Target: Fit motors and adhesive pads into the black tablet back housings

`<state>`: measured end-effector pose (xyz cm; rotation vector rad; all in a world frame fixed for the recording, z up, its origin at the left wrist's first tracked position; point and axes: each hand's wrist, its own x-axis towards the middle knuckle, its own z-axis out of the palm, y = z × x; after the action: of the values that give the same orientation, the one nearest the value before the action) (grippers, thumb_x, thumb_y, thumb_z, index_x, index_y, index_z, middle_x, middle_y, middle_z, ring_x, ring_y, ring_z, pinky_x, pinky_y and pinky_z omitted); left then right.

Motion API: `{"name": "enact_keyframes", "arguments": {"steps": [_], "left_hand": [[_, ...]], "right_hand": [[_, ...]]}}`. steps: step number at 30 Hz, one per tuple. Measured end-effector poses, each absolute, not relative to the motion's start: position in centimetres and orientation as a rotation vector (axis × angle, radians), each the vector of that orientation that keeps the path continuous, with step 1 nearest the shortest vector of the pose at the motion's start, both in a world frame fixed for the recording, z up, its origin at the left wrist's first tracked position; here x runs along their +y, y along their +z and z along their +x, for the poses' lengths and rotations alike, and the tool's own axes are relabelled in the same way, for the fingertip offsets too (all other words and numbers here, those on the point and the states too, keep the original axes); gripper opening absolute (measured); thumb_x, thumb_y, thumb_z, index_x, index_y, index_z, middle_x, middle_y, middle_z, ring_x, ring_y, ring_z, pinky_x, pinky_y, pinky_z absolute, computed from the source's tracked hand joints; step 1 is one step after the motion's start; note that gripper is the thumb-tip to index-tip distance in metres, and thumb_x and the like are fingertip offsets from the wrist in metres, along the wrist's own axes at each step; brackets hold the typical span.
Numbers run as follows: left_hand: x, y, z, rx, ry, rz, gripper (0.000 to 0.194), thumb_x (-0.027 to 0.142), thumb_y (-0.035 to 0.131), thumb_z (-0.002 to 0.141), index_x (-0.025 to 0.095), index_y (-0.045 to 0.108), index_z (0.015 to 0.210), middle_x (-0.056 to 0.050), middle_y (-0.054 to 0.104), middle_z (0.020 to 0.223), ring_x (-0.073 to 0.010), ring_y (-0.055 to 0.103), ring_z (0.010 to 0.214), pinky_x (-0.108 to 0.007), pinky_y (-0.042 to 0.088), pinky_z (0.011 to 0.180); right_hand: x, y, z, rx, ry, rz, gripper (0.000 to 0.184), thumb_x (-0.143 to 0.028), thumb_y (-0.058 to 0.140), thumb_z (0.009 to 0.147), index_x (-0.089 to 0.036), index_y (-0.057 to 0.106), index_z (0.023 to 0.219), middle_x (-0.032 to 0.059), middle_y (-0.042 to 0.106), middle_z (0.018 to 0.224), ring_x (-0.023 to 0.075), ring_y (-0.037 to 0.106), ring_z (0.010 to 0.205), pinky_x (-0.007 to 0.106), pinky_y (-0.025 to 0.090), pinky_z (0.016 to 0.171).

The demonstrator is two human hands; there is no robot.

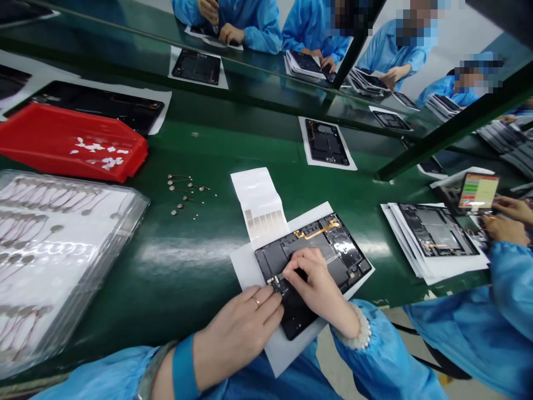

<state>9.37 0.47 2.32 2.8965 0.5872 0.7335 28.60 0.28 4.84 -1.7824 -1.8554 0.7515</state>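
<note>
The left hand rests unclenched on the tablet housing. The right hand curls over it; its grip is indiscernible.

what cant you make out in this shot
All in the head view:
Anything the right hand may hold: hidden by the hand itself.
Panel parts under the left hand: covered.
Left end of the tray: cut off by the picture's edge.
Text on the lit screen: too small.
</note>
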Motion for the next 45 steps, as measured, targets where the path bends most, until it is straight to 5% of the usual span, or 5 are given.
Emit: {"name": "enact_keyframes", "arguments": {"steps": [6, 45], "left_hand": [[0.8, 2.4, 8.3, 0.796, 0.547, 2.937, 0.029, 0.011, 0.04, 0.094, 0.017, 0.064, 0.108, -0.004, 0.067, 0.109, -0.0212, 0.056, 0.102, -0.036, 0.038, 0.091], [0.2, 1.9, 8.2, 0.835, 0.499, 2.913, 0.026, 0.016, 0.042, 0.095, 0.015, 0.062, 0.112, -0.006, 0.066, 0.114, -0.0229, 0.055, 0.106, -0.036, 0.037, 0.094]], "right_hand": [[-0.1, 5.0, 27.8, -1.849, 0.731, -1.846, 0.015, -0.018, 0.058, 0.087, -0.022, 0.062, 0.073, 0.0022, 0.061, 0.086, 0.0201, 0.05, 0.091, 0.037, 0.036, 0.084], [-0.9, 4.4, 26.4, -1.721, 0.634, -1.979, 0.014, -0.021, 0.059, 0.086, -0.023, 0.063, 0.073, 0.0029, 0.059, 0.089, 0.0216, 0.048, 0.093, 0.039, 0.033, 0.085]]}}
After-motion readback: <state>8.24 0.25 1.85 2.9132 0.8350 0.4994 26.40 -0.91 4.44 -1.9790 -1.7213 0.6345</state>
